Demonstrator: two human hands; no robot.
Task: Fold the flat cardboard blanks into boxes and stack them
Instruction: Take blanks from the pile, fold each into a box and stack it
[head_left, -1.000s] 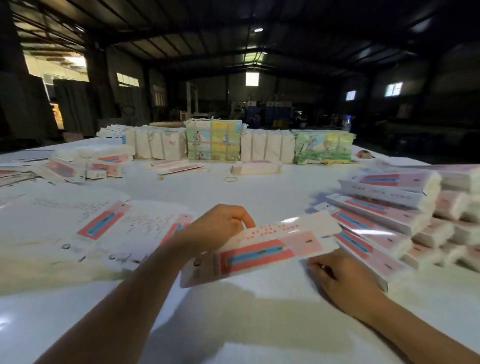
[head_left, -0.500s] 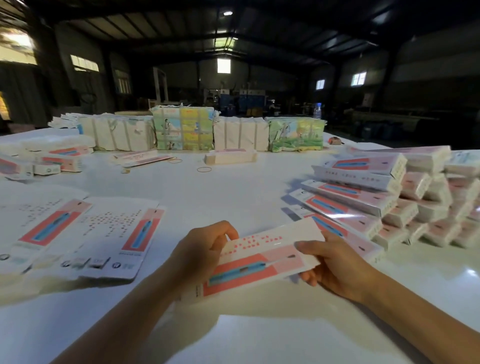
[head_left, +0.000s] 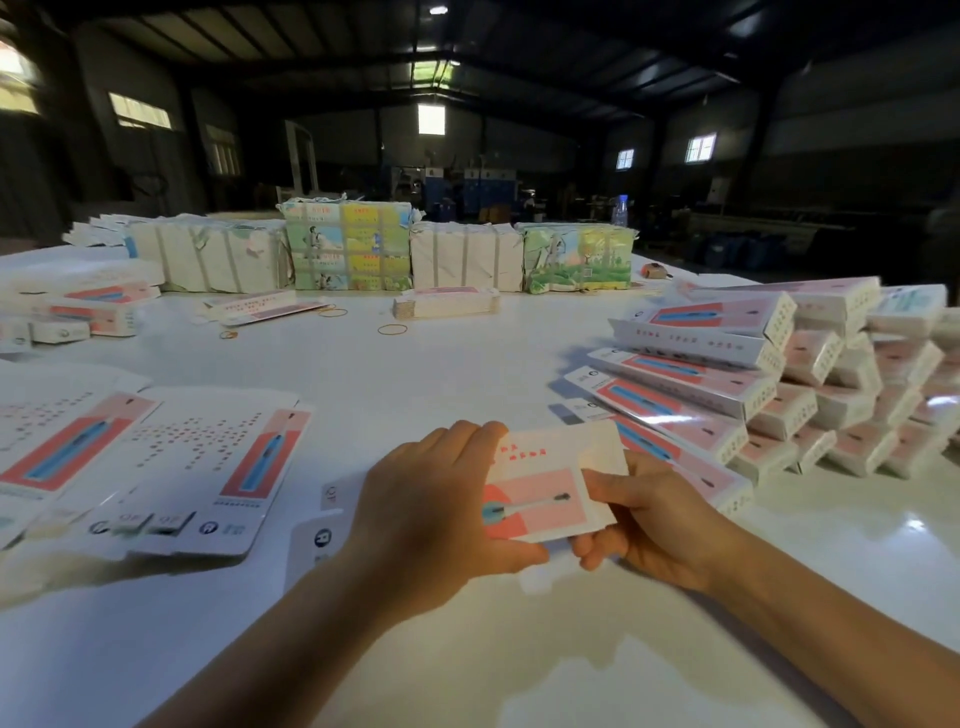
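A white and pink cardboard blank (head_left: 550, 488) with a blue pen picture is held just above the white table (head_left: 467, 374). My left hand (head_left: 441, 514) grips its left part, fingers curled over the top edge. My right hand (head_left: 654, 525) pinches its right end, thumb on the printed face. Much of the blank's left half is hidden behind my left hand. A stack of folded boxes (head_left: 727, 384) rises at the right. Flat blanks (head_left: 171, 467) lie spread at the left.
Wrapped bundles (head_left: 348, 247) line the far side of the table. A small pile of blanks (head_left: 447, 304) and rubber bands (head_left: 392, 329) lie in the middle. More boxes (head_left: 88, 306) sit at the far left. A water bottle (head_left: 620, 210) stands behind.
My two hands have come closer together on the blank, which now shows shorter and more end-on. The view has shifted slightly toward the left.
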